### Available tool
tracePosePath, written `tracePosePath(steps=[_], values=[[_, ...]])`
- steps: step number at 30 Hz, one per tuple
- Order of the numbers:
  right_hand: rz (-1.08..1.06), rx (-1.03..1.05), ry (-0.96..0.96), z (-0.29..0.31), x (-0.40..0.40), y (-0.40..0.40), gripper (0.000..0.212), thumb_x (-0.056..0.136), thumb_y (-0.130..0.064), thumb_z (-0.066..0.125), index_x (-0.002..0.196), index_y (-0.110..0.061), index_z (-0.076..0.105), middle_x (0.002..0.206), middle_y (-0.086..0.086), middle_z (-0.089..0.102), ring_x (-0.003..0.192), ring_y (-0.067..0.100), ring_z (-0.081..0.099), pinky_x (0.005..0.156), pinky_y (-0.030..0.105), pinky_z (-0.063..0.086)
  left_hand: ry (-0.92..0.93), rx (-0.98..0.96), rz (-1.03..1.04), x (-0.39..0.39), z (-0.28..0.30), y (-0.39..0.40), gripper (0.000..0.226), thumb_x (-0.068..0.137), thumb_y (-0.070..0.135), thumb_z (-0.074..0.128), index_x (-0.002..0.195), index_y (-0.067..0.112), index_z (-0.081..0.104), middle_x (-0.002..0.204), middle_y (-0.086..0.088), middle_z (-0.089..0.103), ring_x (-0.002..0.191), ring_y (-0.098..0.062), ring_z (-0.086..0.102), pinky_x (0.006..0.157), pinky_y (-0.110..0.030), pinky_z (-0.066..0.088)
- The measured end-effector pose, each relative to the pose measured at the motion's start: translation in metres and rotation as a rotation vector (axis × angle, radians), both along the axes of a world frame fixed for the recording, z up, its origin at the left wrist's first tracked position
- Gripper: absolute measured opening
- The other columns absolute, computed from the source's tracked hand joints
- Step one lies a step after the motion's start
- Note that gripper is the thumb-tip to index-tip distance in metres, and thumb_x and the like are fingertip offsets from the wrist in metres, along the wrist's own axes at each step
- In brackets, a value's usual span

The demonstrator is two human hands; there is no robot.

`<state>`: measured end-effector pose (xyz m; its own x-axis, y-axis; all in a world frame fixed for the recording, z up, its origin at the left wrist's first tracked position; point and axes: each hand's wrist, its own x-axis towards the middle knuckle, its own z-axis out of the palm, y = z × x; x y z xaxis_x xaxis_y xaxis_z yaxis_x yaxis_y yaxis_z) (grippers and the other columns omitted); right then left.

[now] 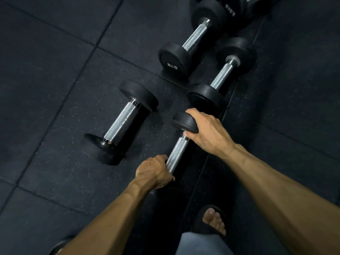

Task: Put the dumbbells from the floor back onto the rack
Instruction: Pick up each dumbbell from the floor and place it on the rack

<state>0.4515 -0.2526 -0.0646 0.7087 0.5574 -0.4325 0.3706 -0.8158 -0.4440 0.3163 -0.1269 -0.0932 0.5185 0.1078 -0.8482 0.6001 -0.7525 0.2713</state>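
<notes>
Several black dumbbells with knurled steel handles lie on the dark rubber floor. The nearest dumbbell [178, 150] is in both my hands. My left hand [153, 172] is wrapped around the near end of its handle and hides the near head. My right hand [206, 131] grips its far black head from above. To the left lies a second dumbbell [122, 120]. Beyond my right hand lies a third dumbbell [221, 76], and further back one marked 5KG [195, 36]. No rack is in view.
The floor is black rubber tiles with seams [73, 83]. My sandalled right foot [213, 220] stands near the bottom, close to the held dumbbell, beside grey shorts cloth. Part of one more dumbbell head [233, 10] shows at the top edge.
</notes>
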Motion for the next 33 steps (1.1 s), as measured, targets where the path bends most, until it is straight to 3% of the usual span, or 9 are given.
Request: tracePosePath(steps=[7,13,19,26,33], values=[[-0.16,0.088,-0.026,0.078,-0.037,-0.019,0.048,0.083,-0.03,0.076,0.123,-0.026,0.049,0.104,0.003,0.065,0.091,0.027,0.066,0.083,0.045,0.055,-0.064,0.072,-0.161,-0.016,0.085,0.005,0.043,0.075,0.041,0.071,0.113,0.028,0.059,0.113,-0.004,0.066,0.107,-0.027,0.06,0.084,-0.032,0.046],[-0.213,0.099,-0.146,0.2,-0.069,-0.022,0.051,0.083,-0.033,0.075,0.127,-0.024,0.049,0.101,0.003,0.067,0.089,0.027,0.067,0.082,0.045,0.055,-0.102,0.019,-0.273,-0.029,0.215,0.02,0.037,0.073,0.038,0.072,0.103,0.025,0.055,0.106,-0.002,0.064,0.102,-0.025,0.06,0.077,-0.029,0.043],[-0.264,0.102,-0.297,0.342,-0.092,-0.017,0.054,0.085,-0.034,0.072,0.131,-0.021,0.047,0.091,0.003,0.068,0.082,0.027,0.067,0.079,0.045,0.055,-0.233,0.021,-0.374,-0.031,0.35,0.035,0.033,0.076,0.038,0.074,0.087,0.025,0.046,0.083,0.004,0.054,0.083,-0.02,0.054,0.07,-0.028,0.042],[-0.421,0.11,-0.505,0.52,-0.146,-0.041,0.049,0.086,-0.036,0.071,0.127,-0.023,0.047,0.094,0.0,0.068,0.085,0.027,0.067,0.079,0.044,0.055,-0.457,0.078,-0.56,-0.045,0.512,0.026,0.033,0.073,0.041,0.072,0.09,0.026,0.049,0.095,0.0,0.06,0.085,-0.024,0.054,0.07,-0.03,0.04],[-0.534,0.063,-0.622,0.639,-0.2,-0.111,0.052,0.085,-0.041,0.068,0.128,-0.022,0.044,0.102,0.004,0.069,0.092,0.037,0.066,0.081,0.046,0.052,-0.575,0.07,-0.675,-0.067,0.623,-0.041,0.041,0.072,0.041,0.073,0.107,0.027,0.057,0.105,-0.001,0.065,0.099,-0.027,0.061,0.071,-0.031,0.043]])
